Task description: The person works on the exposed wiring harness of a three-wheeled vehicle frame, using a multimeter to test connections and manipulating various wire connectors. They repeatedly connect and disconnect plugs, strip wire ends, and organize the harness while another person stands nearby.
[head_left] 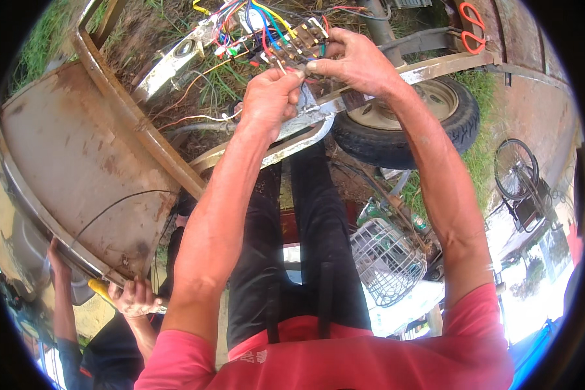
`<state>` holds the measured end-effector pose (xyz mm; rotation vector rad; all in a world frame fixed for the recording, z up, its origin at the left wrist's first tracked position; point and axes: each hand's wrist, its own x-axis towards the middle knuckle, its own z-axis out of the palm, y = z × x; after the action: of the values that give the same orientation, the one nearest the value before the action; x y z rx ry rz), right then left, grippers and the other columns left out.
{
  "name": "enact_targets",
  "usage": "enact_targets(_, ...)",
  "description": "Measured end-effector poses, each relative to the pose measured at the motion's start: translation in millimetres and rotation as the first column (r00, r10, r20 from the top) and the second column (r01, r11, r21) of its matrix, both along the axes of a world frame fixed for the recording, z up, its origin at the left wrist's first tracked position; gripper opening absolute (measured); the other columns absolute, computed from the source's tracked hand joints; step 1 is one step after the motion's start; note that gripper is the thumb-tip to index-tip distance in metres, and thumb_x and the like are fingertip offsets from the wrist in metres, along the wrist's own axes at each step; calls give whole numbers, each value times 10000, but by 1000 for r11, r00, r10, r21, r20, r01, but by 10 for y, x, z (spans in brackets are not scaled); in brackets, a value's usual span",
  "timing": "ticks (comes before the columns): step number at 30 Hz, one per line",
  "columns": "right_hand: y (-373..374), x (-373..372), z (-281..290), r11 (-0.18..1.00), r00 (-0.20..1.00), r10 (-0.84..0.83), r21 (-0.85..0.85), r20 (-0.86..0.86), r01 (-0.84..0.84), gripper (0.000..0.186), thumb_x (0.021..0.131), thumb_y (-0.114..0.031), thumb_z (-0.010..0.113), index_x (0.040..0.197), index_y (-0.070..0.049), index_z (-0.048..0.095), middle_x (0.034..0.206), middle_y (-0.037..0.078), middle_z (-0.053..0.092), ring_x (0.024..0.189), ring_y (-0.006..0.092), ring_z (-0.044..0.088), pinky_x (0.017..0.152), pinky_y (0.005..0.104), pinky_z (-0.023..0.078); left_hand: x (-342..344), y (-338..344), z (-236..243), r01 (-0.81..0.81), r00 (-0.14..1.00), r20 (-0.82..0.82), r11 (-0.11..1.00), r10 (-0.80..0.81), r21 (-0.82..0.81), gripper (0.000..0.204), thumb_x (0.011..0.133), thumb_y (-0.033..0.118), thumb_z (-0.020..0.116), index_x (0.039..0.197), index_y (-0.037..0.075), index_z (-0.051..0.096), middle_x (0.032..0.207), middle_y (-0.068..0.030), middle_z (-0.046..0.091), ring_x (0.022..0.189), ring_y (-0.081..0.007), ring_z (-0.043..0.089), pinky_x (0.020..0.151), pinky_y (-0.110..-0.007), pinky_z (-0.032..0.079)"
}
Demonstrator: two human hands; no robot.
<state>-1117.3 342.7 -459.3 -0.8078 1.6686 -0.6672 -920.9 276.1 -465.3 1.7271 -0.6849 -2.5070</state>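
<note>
A dark terminal block with brass-coloured contacts is at the top middle, with red, blue, green and yellow wires running into it. My right hand grips the block's right side, thumb in front and fingers partly hidden behind it. At the block's lower edge, my left hand is closed in a pinch on a thin wire, its tip close to my right thumb. Most of that wire is covered by my fingers. Below my hands runs a worn white metal frame.
A black tyre lies at right of the frame, near red loop handles. A rusty metal panel fills the left. Lower left, another person's hand is by a yellow handle. A wire basket stands lower right.
</note>
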Motion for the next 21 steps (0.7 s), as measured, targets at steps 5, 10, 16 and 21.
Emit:
enact_targets(5,-117,-112,147,988,993,118,103,-7,-117,644,829,-263,815,1346,45,583,1013,110,750,923,155,685,842,320,547,-28,3,7,-24,1000,-7,1000,24,10,114,976,139,687,953,53,616,656,22,536,472,-68,405,427,-233,313)
enact_targets(10,-55,-154,67,998,996,63,24,71,-65,665,822,-275,824,1347,52,581,1005,100,747,919,143,673,827,311,540,-72,5,54,-4,1000,11,1000,4,-31,103,994,142,674,984,62,610,667,42,522,484,-60,369,443,-232,283)
enact_targets(16,-27,-156,8,998,995,23,61,97,-30,671,824,-282,821,1356,49,581,1017,96,748,898,128,662,808,299,531,-58,23,23,2,999,37,999,0,-41,104,988,141,681,975,62,616,659,43,519,481,-59,387,430,-227,286)
enact_targets(21,25,-37,-65,993,975,-115,52,190,107,627,870,-332,780,1339,44,606,1026,112,762,903,154,702,802,319,558,-37,10,15,-17,1000,15,999,18,-47,127,963,134,697,922,43,618,640,6,556,461,-72,448,409,-228,355)
